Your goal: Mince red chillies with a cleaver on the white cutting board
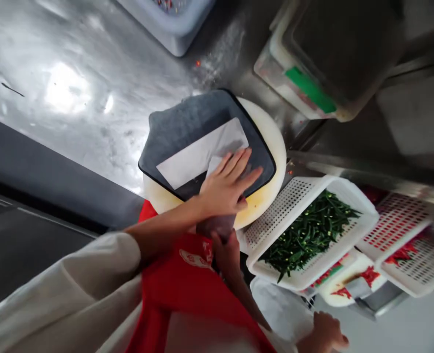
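A long pale whetstone lies slantwise on a dark grey mat, which covers most of a round cutting board. Over the stone's near right part, my left hand lies palm down with its fingers stretched and spread. Beneath it is a broad-bladed knife, apparently a cleaver, its blade partly covered by the hand. My right hand is low by my red apron, closed at the near end of the cleaver. The handle is hidden in that hand.
To the right, a white perforated basket holds green chillies. Beyond it are baskets with red pieces and another person's hand. A lidded container and a pale tub stand on the steel counter.
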A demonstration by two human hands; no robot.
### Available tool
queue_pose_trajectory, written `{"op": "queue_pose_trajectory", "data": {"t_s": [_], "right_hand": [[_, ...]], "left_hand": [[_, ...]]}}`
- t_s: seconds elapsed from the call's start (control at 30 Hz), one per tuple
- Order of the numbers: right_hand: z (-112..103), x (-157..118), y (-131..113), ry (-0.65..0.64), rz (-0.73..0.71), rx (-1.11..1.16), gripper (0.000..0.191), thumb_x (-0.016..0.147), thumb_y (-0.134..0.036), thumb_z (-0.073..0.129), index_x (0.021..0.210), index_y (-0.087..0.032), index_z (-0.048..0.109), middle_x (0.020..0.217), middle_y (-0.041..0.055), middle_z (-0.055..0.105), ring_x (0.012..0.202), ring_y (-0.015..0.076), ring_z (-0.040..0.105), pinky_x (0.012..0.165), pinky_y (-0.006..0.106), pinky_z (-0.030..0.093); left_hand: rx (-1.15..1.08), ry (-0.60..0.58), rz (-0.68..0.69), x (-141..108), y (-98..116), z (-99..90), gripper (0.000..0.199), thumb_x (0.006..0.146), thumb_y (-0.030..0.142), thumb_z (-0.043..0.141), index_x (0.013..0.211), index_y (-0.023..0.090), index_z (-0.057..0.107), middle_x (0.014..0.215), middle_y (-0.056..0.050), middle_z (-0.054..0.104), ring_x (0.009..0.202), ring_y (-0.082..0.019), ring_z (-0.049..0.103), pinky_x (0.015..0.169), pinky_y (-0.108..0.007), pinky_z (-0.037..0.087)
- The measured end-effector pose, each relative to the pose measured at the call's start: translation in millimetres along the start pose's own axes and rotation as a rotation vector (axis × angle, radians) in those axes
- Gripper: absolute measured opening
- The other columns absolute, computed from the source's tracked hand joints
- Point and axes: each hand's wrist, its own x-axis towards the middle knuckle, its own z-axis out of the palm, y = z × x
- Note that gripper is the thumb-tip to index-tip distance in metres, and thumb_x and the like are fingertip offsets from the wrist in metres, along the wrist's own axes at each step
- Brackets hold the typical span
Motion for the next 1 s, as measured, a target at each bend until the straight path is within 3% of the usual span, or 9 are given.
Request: {"op": "queue_pose_trajectory", "data": {"t_s": [0.17,0.3,0.33,0.4,0.53,0.67,0.83,0.9,1.0], "right_hand": [[-8,14,-19,0.027,-0.210,0.039,0.032,0.082,-0.056,0.052,0.091,-0.025,0.051,0.055,-0.0027,0.057,0.054,0.0239,0.061,0.058,0.036,0.051],[-11,2,-17,-0.010,-0.041,0.040,0.027,0.073,-0.045,0.056,0.094,-0.029,0.056,0.074,0.0054,0.068,0.074,0.0278,0.069,0.062,0.039,0.053],[-10,1,-16,-0.024,-0.034,0.041,0.025,0.071,-0.044,0.058,0.092,-0.030,0.056,0.072,0.0054,0.068,0.073,0.0284,0.069,0.060,0.039,0.053],[-8,10,-18,-0.032,-0.100,0.062,0.022,0.073,-0.048,0.059,0.083,-0.029,0.052,0.057,0.0021,0.060,0.057,0.0274,0.063,0.053,0.037,0.049],[-5,20,-20,-0.008,-0.159,0.142,0.027,0.081,-0.052,0.053,0.088,-0.026,0.051,0.053,-0.0032,0.057,0.052,0.0226,0.060,0.053,0.033,0.048],[-6,2,-10,-0.085,-0.039,0.081,0.022,0.073,-0.050,0.057,0.076,-0.030,0.047,0.058,0.0019,0.062,0.052,0.0236,0.059,0.045,0.033,0.044],[-12,28,-27,-0.027,-0.156,0.131,0.034,0.080,-0.059,0.052,0.089,-0.027,0.050,0.058,-0.0026,0.057,0.057,0.0223,0.060,0.057,0.034,0.047],[-13,19,-23,-0.005,-0.141,0.148,0.026,0.078,-0.054,0.052,0.084,-0.029,0.049,0.056,-0.0025,0.057,0.053,0.0232,0.059,0.053,0.034,0.046],[-13,-4,-10,-0.099,-0.046,0.166,0.021,0.068,-0.046,0.061,0.072,-0.033,0.045,0.054,-0.0020,0.057,0.051,0.0264,0.059,0.047,0.036,0.044]], "left_hand": [[0.080,0.127,0.051,23,-10,-5.2,0.086,0.083,0.041,0.057,0.157,0.010,0.026,0.165,-0.013,0.019,0.155,-0.030,0.008,0.125,-0.046,0.004],[0.027,0.040,0.015,8,-1,-2.8,0.082,0.075,0.039,0.066,0.150,0.016,0.043,0.165,-0.016,0.021,0.154,-0.034,0.016,0.128,-0.045,0.009],[0.017,-0.025,-0.013,6,0,-1.6,0.075,0.077,0.038,0.065,0.147,0.020,0.047,0.165,-0.015,0.023,0.153,-0.033,0.022,0.128,-0.045,0.013],[0.045,0.027,0.001,16,-5,-1.4,0.075,0.080,0.043,0.063,0.150,0.022,0.044,0.166,-0.011,0.021,0.154,-0.035,0.015,0.127,-0.048,0.008],[0.112,0.094,0.071,31,-10,-1.9,0.085,0.082,0.039,0.061,0.155,0.009,0.029,0.166,-0.014,0.017,0.155,-0.030,0.008,0.127,-0.048,0.001],[0.020,-0.036,0.002,3,2,4.1,0.066,0.080,0.039,0.062,0.143,0.022,0.052,0.166,-0.013,0.020,0.153,-0.033,0.020,0.127,-0.048,0.015],[0.090,0.075,0.057,38,-11,-3.6,0.083,0.077,0.037,0.063,0.153,0.013,0.038,0.166,-0.012,0.018,0.155,-0.033,0.010,0.127,-0.049,0.003],[0.073,0.090,0.089,27,-5,-4.3,0.082,0.077,0.036,0.064,0.152,0.013,0.040,0.166,-0.015,0.017,0.155,-0.033,0.009,0.127,-0.050,0.002],[-0.010,-0.053,-0.012,-1,4,-1.2,0.060,0.078,0.035,0.064,0.137,0.024,0.059,0.167,-0.009,0.018,0.153,-0.033,0.019,0.127,-0.048,0.015]]}}
